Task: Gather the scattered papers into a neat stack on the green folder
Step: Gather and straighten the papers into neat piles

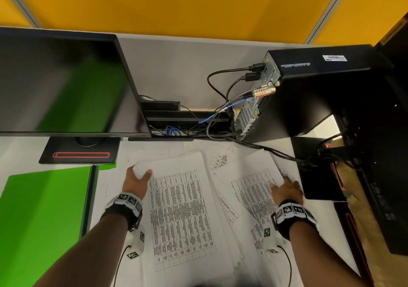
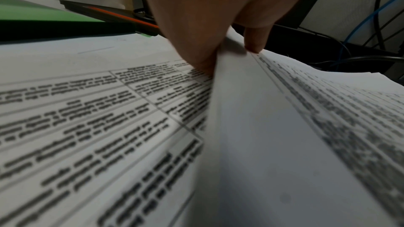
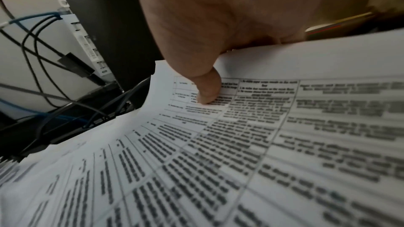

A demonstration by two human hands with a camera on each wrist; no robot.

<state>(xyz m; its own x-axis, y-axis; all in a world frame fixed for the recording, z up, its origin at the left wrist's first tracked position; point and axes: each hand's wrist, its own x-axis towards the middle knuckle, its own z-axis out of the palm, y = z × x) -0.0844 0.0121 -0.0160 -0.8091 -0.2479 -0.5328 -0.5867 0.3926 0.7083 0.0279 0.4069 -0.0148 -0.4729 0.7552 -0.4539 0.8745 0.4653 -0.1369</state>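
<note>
Several printed sheets lie fanned over the desk. My left hand [image 1: 138,175] pinches the far left corner of the middle pile of papers [image 1: 181,209], thumb on top and fingers underneath; the left wrist view shows that raised edge [image 2: 251,110] lifted off a sheet below. My right hand [image 1: 287,187] grips the right edge of the right-hand pile [image 1: 251,189], with the thumb [image 3: 207,91] pressed on the printed table and the fingers hidden under the paper. The green folder [image 1: 42,216] lies flat at the left, with nothing on it.
A black monitor [image 1: 61,83] on its stand [image 1: 79,154] is behind the folder. A black desktop computer [image 1: 309,92] with several cables [image 1: 220,114] stands at the back right. Another dark monitor base [image 1: 320,176] sits just right of my right hand.
</note>
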